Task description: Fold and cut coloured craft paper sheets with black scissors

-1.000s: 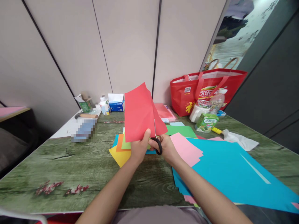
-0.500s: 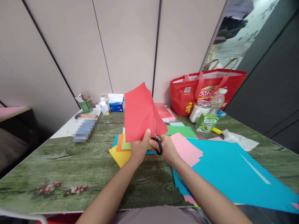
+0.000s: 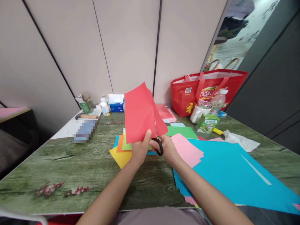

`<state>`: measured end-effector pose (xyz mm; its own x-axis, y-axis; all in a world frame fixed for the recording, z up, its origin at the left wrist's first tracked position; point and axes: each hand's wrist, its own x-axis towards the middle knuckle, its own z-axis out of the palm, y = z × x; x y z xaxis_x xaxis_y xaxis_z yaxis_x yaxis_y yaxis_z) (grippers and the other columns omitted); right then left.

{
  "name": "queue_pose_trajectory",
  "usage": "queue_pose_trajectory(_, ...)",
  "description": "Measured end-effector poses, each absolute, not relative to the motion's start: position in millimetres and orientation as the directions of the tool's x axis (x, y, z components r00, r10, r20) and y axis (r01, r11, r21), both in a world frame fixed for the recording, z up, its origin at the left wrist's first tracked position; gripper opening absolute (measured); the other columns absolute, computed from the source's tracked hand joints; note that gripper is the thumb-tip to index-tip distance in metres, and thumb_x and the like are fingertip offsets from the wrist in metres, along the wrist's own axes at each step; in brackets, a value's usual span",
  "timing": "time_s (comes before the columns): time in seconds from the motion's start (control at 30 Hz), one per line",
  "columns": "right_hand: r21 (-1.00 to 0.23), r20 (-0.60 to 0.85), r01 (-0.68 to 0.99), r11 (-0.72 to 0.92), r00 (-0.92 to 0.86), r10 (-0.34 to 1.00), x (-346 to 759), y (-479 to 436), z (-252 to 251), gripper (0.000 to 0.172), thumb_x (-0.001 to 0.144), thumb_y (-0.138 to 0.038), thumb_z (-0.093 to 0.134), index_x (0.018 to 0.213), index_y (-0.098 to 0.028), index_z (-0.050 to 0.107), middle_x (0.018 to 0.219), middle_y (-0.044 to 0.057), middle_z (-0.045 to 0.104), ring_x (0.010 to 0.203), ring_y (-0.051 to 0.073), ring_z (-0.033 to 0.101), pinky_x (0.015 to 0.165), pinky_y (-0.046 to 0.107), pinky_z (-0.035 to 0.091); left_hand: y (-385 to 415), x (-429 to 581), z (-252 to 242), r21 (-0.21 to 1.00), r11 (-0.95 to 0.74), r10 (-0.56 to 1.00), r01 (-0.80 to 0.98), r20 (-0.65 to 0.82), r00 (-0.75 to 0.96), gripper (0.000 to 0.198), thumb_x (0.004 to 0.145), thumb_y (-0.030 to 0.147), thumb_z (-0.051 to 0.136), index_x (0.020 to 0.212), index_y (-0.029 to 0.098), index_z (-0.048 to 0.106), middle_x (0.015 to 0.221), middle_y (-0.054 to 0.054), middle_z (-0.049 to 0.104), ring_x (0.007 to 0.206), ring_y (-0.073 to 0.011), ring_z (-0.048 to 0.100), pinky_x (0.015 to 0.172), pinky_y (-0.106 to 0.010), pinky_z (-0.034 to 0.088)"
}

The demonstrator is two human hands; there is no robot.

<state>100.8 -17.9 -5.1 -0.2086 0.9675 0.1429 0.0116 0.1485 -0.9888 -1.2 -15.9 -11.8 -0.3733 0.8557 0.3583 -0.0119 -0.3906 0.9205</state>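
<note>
My left hand (image 3: 140, 148) pinches the lower edge of a red sheet of paper (image 3: 139, 114), its thumb on the near face. The sheet stands up above the table, with a crease and a cut running up from its lower edge. My right hand (image 3: 165, 145) is closed around the black handles of a pair of scissors (image 3: 159, 147), whose blades point upward in the cut. Right of the blades, a flap of the sheet bends outward. Below the hands lie small coloured sheets, among them a yellow sheet (image 3: 120, 156) and an orange sheet (image 3: 120, 147).
Large blue sheets (image 3: 217, 168) and pink sheets (image 3: 187, 150) cover the table's right side. Behind them stand a green carton (image 3: 207, 122), a white mug (image 3: 199, 115) and a red bag (image 3: 185, 97). A hammer (image 3: 87, 116), a white bottle (image 3: 106, 107) and a tissue pack (image 3: 117, 106) are at the back left.
Almost nothing differs. The red sheet has shifted very slightly to the left; both hands and the scissors keep nearly the same place.
</note>
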Motion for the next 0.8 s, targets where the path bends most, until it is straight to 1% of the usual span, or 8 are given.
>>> queue_pose_trajectory(0.07, -0.989, 0.141, 0.006, 0.145, -0.208, 0.968, 101, -18, -6, 0.042, 0.057, -0.053, 0.070, 0.045, -0.016, 0.053, 0.038, -0.001, 0.051, 0.036, 0.008, 0.038, 0.038, 0.021, 0.031, -16, -1, -12, 0.920, -0.393, 0.855, -0.014, 0.360, -0.373, 0.023, 0.072, 0.039, 0.062, 0.060, 0.019, 0.063, 0.050, 0.000, 0.061, 0.070, -0.0199, 0.064, 0.075, -0.031, 0.051)
queue_pose_trajectory(0.23, -0.991, 0.132, -0.017, 0.132, -0.223, 0.966, 101, -18, -5, 0.042, 0.057, -0.052, 0.070, 0.045, -0.016, 0.052, 0.039, -0.001, 0.051, 0.036, 0.007, 0.037, 0.039, 0.021, 0.029, -16, -1, -11, 0.923, -0.384, 0.855, -0.022, 0.347, -0.386, 0.019, 0.072, 0.037, 0.063, 0.069, 0.018, 0.065, 0.064, -0.002, 0.067, 0.074, -0.0192, 0.064, 0.079, -0.031, 0.049)
queue_pose_trajectory(0.4, -0.990, 0.139, -0.035, 0.134, -0.232, 0.963, 101, -18, -6, 0.041, 0.057, -0.051, 0.070, 0.046, -0.016, 0.052, 0.041, 0.000, 0.052, 0.038, 0.008, 0.040, 0.040, 0.021, 0.030, -17, -2, -11, 0.924, -0.382, 0.863, -0.025, 0.348, -0.366, 0.022, 0.072, 0.038, 0.062, 0.065, 0.018, 0.064, 0.058, -0.001, 0.064, 0.072, -0.0190, 0.063, 0.075, -0.030, 0.050)
queue_pose_trajectory(0.47, -0.990, 0.139, -0.051, 0.131, -0.229, 0.963, 101, -18, -6, 0.041, 0.057, -0.051, 0.071, 0.047, -0.016, 0.052, 0.042, 0.000, 0.053, 0.038, 0.008, 0.040, 0.040, 0.021, 0.031, -17, -2, -11, 0.925, -0.377, 0.874, -0.052, 0.337, -0.350, 0.021, 0.072, 0.038, 0.063, 0.070, 0.017, 0.065, 0.066, -0.002, 0.066, 0.073, -0.0179, 0.063, 0.075, -0.029, 0.049)
queue_pose_trajectory(0.57, -0.988, 0.151, -0.065, 0.140, -0.224, 0.963, 100, -18, -4, 0.040, 0.055, -0.051, 0.072, 0.048, -0.017, 0.052, 0.042, -0.002, 0.052, 0.038, 0.008, 0.040, 0.040, 0.021, 0.032, -16, -3, -9, 0.912, -0.384, 0.884, -0.148, 0.316, -0.344, 0.025, 0.071, 0.039, 0.066, 0.083, 0.017, 0.066, 0.085, -0.004, 0.069, 0.082, -0.0181, 0.063, 0.079, -0.029, 0.048)
queue_pose_trajectory(0.63, -0.987, 0.157, -0.069, 0.145, -0.222, 0.962, 100, -18, -3, 0.040, 0.054, -0.050, 0.072, 0.048, -0.017, 0.051, 0.042, -0.002, 0.051, 0.038, 0.008, 0.041, 0.040, 0.021, 0.033, -15, -3, -6, 0.881, -0.387, 0.888, -0.272, 0.277, -0.366, 0.031, 0.070, 0.041, 0.066, 0.090, 0.017, 0.065, 0.091, -0.005, 0.068, 0.087, -0.0190, 0.062, 0.080, -0.030, 0.048)
queue_pose_trajectory(0.73, -0.991, 0.136, -0.048, 0.128, -0.218, 0.967, 100, -17, -3, 0.041, 0.055, -0.051, 0.071, 0.048, -0.017, 0.050, 0.042, -0.002, 0.051, 0.038, 0.008, 0.041, 0.040, 0.021, 0.033, -12, -3, 0, 0.826, -0.345, 0.914, -0.446, 0.187, -0.360, 0.035, 0.067, 0.041, 0.069, 0.093, 0.018, 0.064, 0.091, -0.005, 0.068, 0.082, -0.0188, 0.063, 0.073, -0.030, 0.050)
queue_pose_trajectory(0.8, -0.992, 0.126, -0.033, 0.122, -0.252, 0.959, 101, -15, -6, 0.040, 0.059, -0.051, 0.069, 0.050, -0.017, 0.050, 0.042, -0.002, 0.052, 0.038, 0.008, 0.043, 0.040, 0.021, 0.035, -11, -4, 4, 0.811, -0.303, 0.933, -0.501, 0.146, -0.329, 0.034, 0.063, 0.041, 0.072, 0.087, 0.018, 0.065, 0.087, -0.005, 0.069, 0.078, -0.0192, 0.064, 0.068, -0.030, 0.051)
